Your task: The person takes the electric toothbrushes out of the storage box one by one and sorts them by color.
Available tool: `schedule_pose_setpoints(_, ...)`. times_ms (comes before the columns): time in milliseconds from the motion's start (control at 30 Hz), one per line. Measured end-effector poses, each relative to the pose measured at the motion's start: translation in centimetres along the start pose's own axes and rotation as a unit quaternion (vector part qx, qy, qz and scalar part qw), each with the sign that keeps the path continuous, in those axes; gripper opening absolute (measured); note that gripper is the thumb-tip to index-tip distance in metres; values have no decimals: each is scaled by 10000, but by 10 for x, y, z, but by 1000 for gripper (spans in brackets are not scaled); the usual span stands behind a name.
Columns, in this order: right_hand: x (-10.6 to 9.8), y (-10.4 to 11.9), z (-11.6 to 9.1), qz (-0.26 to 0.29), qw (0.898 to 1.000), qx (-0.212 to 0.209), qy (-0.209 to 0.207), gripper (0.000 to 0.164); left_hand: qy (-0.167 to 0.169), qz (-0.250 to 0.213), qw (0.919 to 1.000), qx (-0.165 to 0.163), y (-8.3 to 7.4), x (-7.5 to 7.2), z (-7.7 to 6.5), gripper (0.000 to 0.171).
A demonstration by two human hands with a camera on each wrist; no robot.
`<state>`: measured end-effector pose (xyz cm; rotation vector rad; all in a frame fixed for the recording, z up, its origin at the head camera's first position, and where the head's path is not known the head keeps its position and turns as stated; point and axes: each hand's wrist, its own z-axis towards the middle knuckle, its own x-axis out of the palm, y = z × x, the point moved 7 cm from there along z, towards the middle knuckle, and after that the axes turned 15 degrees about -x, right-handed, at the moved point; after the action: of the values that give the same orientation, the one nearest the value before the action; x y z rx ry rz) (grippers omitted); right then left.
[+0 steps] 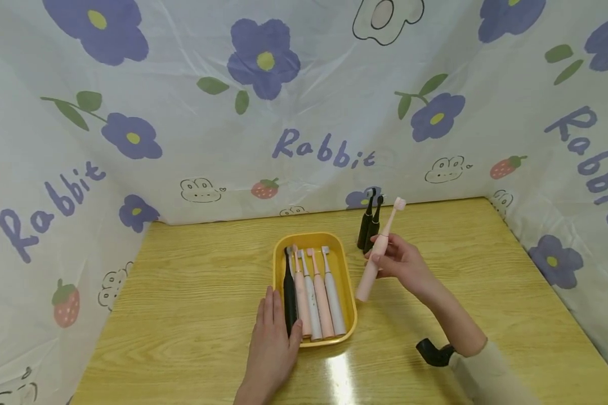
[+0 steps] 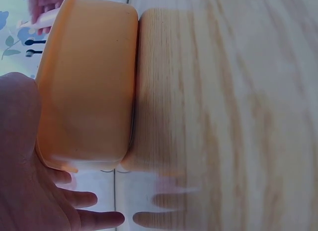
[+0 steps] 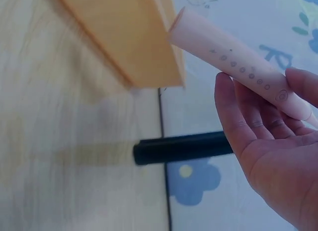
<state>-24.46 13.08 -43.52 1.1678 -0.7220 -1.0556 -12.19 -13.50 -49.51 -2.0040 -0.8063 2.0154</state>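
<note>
My right hand (image 1: pixel 402 261) holds a pink electric toothbrush (image 1: pixel 372 270) between thumb and fingers, brush head up and tilted right, just right of a yellow tray (image 1: pixel 352 315). In the right wrist view the toothbrush's handle (image 3: pixel 238 62) shows a row of small printed marks. My left hand (image 1: pixel 273 340) rests at the tray's near left rim, fingers straight along its side. Inside the tray lie a black toothbrush (image 1: pixel 289 298) and several pink and pale grey ones, heads pointing away. The left wrist view shows the tray's outer wall (image 2: pixel 94 82) beside the hand.
Two black toothbrushes (image 1: pixel 369 225) stand upright on the wooden table (image 1: pixel 197 292) behind my right hand. A black strap-like piece (image 1: pixel 433 353) shows by the right wrist. Printed cloth (image 1: pixel 304 112) with flowers and the word Rabbit hangs around the back and sides.
</note>
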Motion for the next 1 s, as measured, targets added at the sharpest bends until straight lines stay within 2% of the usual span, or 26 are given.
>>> schedule_pose_setpoints(267,-26,-21,-3,-285,9986,336,-295,48,-111,4,9999,90,0,-1,1,76)
schedule_pose_setpoints(567,-61,-29,2,-389,9963,319,-696,53,-79,-68,9999,105,1,-2,2,75)
schedule_pose_setpoints(700,-79,-32,4,-582,9931,354,-958,55,-73,-64,9999,60,3,-1,1,76)
schedule_pose_setpoints(1000,-120,-36,3,-639,9841,332,-1624,59,-13,-58,10000,20,2,2,1,77)
